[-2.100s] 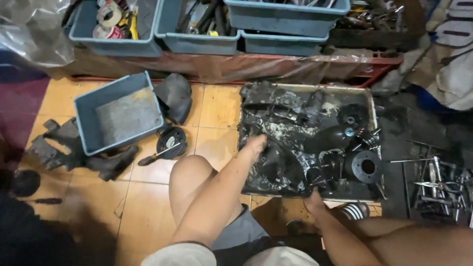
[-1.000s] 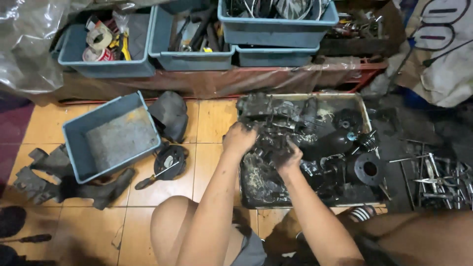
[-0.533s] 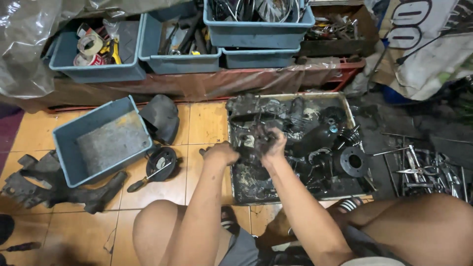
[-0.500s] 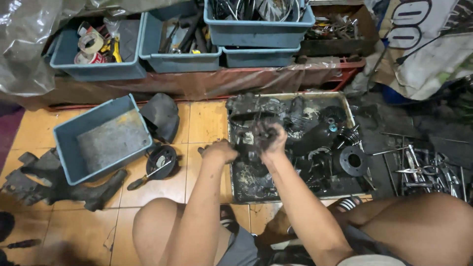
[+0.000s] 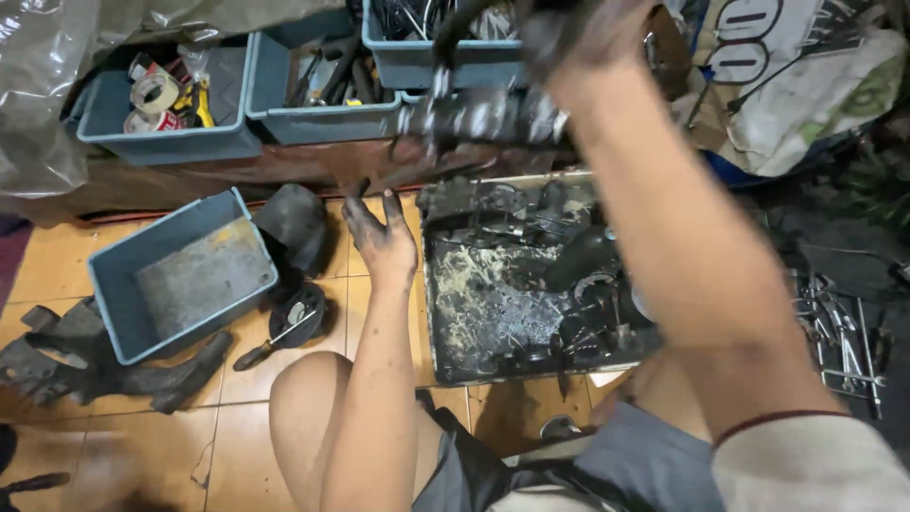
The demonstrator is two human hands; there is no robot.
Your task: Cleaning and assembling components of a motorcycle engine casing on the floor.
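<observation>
Greasy metal part [image 5: 483, 114], gripped by the right hand [image 5: 578, 33] above the oily tray [image 5: 431, 284], could slip; the left hand [image 5: 379, 237] hangs spread, empty.

To your left an empty blue-grey bin [image 5: 180, 275] sits tilted on the orange tiled floor [image 5: 123, 427]. Just beside its far corner lies a dark curved cover [image 5: 294, 223], and nearer you a round black part [image 5: 297, 318] with a screwdriver [image 5: 256, 353] resting against it. A torn black plastic piece [image 5: 85, 365] lies at the bin's near side. Along the back you see a bin of tape rolls [image 5: 161, 104] and a bin of tools [image 5: 322, 81]. Loose metal tools [image 5: 844, 332] lie on the dark ground to your right.
</observation>
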